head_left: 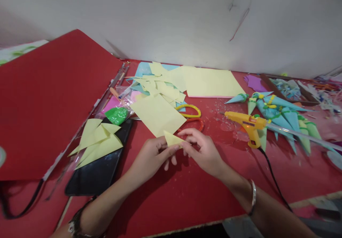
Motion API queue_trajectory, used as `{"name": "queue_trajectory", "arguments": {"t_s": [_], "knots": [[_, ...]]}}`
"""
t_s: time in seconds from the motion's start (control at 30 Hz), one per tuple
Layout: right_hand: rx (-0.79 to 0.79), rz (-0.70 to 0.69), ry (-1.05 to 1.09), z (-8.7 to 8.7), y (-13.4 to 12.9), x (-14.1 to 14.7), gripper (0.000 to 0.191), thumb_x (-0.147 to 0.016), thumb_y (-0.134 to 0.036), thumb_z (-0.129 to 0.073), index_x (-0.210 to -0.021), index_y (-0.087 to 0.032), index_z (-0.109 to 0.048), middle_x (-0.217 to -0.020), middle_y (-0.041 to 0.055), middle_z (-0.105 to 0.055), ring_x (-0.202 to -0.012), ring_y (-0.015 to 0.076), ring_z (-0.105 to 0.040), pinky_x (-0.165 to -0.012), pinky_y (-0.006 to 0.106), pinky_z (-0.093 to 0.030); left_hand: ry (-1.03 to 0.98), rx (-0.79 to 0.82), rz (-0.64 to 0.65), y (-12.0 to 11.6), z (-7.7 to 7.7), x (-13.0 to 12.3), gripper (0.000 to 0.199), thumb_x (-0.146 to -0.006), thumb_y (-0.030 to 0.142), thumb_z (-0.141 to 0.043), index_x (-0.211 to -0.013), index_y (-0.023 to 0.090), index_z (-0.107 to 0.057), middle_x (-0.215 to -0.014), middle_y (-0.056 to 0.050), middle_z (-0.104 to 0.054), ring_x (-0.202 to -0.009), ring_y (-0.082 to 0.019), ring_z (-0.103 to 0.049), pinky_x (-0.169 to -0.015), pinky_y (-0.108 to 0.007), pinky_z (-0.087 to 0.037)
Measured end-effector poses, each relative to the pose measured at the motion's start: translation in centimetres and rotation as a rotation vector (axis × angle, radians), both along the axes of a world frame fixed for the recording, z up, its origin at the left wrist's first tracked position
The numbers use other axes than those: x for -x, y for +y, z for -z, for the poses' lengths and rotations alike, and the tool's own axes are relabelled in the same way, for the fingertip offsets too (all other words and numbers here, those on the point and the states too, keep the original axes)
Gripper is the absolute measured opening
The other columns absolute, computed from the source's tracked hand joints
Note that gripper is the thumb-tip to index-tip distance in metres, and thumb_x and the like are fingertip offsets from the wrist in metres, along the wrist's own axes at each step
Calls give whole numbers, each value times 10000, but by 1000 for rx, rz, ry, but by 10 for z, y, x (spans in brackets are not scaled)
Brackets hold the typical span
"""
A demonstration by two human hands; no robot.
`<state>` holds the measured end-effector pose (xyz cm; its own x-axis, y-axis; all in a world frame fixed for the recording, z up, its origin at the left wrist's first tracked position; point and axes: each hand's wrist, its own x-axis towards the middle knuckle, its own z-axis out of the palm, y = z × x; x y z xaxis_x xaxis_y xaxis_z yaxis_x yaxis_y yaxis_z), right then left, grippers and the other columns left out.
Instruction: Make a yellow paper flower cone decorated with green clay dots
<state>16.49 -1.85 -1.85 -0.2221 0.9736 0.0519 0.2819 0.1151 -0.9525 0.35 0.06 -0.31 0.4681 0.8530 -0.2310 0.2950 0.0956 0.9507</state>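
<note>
From my remote station I record the left hand [153, 154] and right hand [205, 154], fingers pinching a small folded yellow paper [171, 139] between them, above the red worktop [171, 202]. A flat yellow sheet [157, 113], just beyond, partly covers scissors [191, 116].

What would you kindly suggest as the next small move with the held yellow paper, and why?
I'd probably press along the lower edge of the small yellow paper, since the left hand and right hand both hold it and it looks triangular, perhaps folded.
</note>
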Motion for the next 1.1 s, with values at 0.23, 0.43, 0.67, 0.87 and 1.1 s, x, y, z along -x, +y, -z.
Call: {"name": "queue_trajectory", "arguments": {"t_s": [0.23,0.43,0.67,0.87,1.1], "knots": [[181,-5,170,-2,2,1,186,-808,-290,-512,-666,-170,-502,-503,-53,-524,-422,55,-473,-426,168,-385,43,-88,-27,1,-2,1,271,-792,266,-511,-558,148,-580,-436,41,-563,-339,-54,-466,-382,-145,-354],[257,65,337,-3,5,0,187,-756,-306,-570,-642,-161,-538,-527,-24,-607,-441,68,-526,-458,189,-435,71,-233,-5,1,3,3,220,-801,269,-487,-672,146,-617,-621,-6,-653,-548,-106,-575,-531,-188,-435],[146,11,178,-6,5,-4,178,-830,-265,-474,-707,-163,-554,-608,-5,-631,-547,90,-579,-547,210,-451,213,-551,-127,9,4,12,163,-790,287,-508,-886,186,-593,-806,-13,-642,-661,-119,-559,-592,-210,-427],[17,64,72,-2,2,-3,175,-819,-286,-484,-680,-182,-505,-585,-30,-551,-545,91,-519,-513,198,-384,410,-666,153,8,6,13,214,-856,268,-380,-754,181,-547,-653,-10,-599,-595,-134,-552,-537,-212,-387],[14,35,26,3,3,4,284,-857,-316,-388,-605,-192,-352,-574,-51,-347,-526,81,-346,-482,198,-290,591,-523,172,-3,10,4,204,-879,266,-240,-827,194,-423,-502,48,-459,-433,-138,-487,-425,-201,-275]]}}
